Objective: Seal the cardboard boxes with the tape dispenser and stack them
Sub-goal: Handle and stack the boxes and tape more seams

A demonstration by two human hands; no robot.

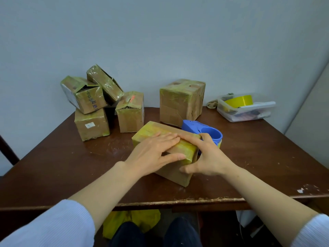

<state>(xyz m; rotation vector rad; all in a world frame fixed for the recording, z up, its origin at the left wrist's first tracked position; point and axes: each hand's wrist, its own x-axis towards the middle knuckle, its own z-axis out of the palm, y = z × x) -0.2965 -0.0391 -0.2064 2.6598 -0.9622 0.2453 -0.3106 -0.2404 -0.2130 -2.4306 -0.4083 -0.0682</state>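
Note:
A long cardboard box (151,130) wrapped in yellowish tape lies in the middle of the brown table (62,163). My left hand (153,152) lies flat on its top with straight fingers, the thumb along the near side. My right hand (206,157) presses on the box's right end, fingers straight over the top edge, thumb against the near face. The blue tape dispenser (203,129) lies on the table just behind the right hand, touching neither hand.
A pile of several taped boxes (92,102) stands at the back left, one more box (130,112) beside it. A bigger box (181,102) stands at the back centre. A clear plastic tub (247,113) holding a yellow tape roll (239,100) sits back right.

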